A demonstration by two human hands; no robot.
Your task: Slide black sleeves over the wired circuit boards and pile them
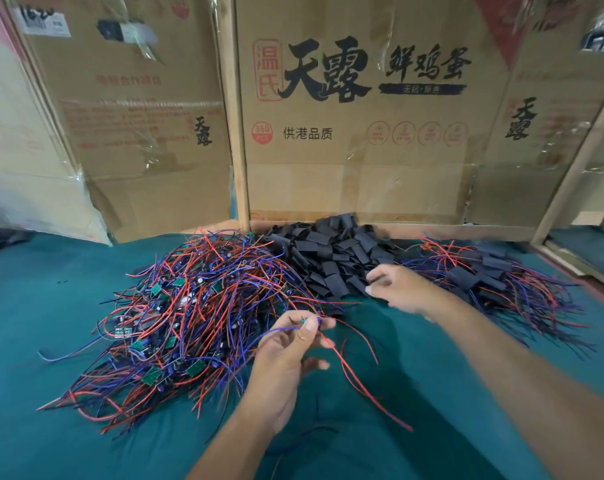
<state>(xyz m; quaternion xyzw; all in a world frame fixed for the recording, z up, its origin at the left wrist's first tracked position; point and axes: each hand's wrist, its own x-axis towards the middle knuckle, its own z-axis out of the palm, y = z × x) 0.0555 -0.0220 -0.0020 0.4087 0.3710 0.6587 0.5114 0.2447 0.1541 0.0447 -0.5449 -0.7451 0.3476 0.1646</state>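
Observation:
A tangled heap of small green circuit boards with red and blue wires (189, 306) lies on the left of the green cloth. My left hand (286, 358) pinches one wired circuit board (304, 321) between thumb and fingertips, its red and blue wires trailing down to the right. Behind it sits a pile of flat black sleeves (331, 258). My right hand (397, 289) reaches over the near right edge of that pile, fingers curled at a sleeve; a firm hold cannot be made out. A pile of sleeved boards (484, 275) lies at the right.
Large cardboard boxes (363, 150) stand upright along the back, close behind the piles. A wooden frame edge (570, 188) rises at the right. Green cloth (415, 375) covers the table between my forearms.

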